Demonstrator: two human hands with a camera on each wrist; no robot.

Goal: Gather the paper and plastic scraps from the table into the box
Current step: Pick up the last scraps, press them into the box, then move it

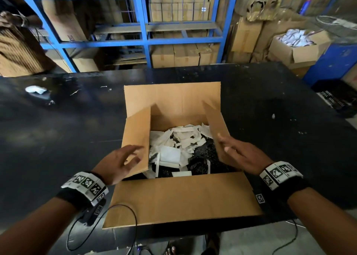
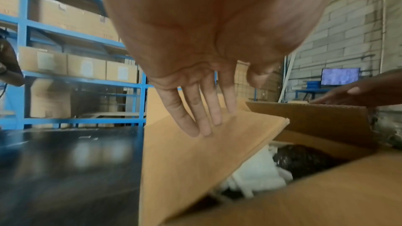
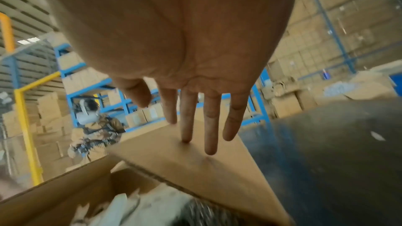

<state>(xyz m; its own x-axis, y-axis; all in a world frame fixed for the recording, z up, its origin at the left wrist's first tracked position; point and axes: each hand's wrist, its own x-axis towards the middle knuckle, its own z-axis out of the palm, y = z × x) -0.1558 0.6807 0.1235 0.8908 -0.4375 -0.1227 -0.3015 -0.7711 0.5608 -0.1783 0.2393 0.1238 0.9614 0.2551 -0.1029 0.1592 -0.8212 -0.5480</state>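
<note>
An open cardboard box (image 1: 179, 196) stands on the black table (image 1: 58, 129), holding white paper scraps (image 1: 181, 141) and dark plastic scraps (image 1: 204, 154). My left hand (image 1: 123, 158) has straight fingers (image 2: 202, 119) pressing on the outside of the box's left flap (image 1: 137, 139), which leans inward. On the right flap (image 1: 216, 125) my right hand (image 1: 233, 150) lies flat, its fingers (image 3: 208, 126) extended. Both hands are empty. A white scrap (image 1: 35, 89) lies at the table's far left, and a small white bit (image 1: 273, 116) sits to the right of the box.
Blue shelving (image 1: 143, 32) stacked with cartons stands behind the table. At the back right is an open carton (image 1: 301, 48) of white pieces. Another person (image 3: 95, 126) stands off to the left. Cables (image 1: 123, 216) hang at the table's near edge.
</note>
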